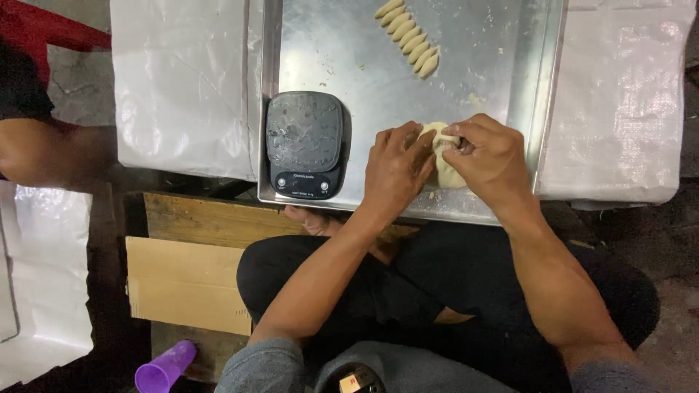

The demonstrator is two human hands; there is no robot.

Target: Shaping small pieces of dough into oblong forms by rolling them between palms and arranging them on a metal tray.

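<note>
Both my hands work a pale lump of dough (pixel 445 164) on a large metal tray (pixel 349 80). My left hand (pixel 397 169) presses against the lump's left side with fingers curled over it. My right hand (pixel 489 156) pinches the top of the lump from the right. Much of the dough is hidden under my fingers. A row of several small shaped dough pieces (pixel 409 36) lies at the tray's far middle. A black kitchen scale (pixel 304 144) sits on the tray just left of my left hand.
White plastic sheeting (pixel 182 80) lies under and beside the tray. Another person's arm (pixel 51 153) is at the left edge. A cardboard piece (pixel 186 284) and a purple cup (pixel 164 370) lie on the floor at lower left. My crossed legs are below the tray.
</note>
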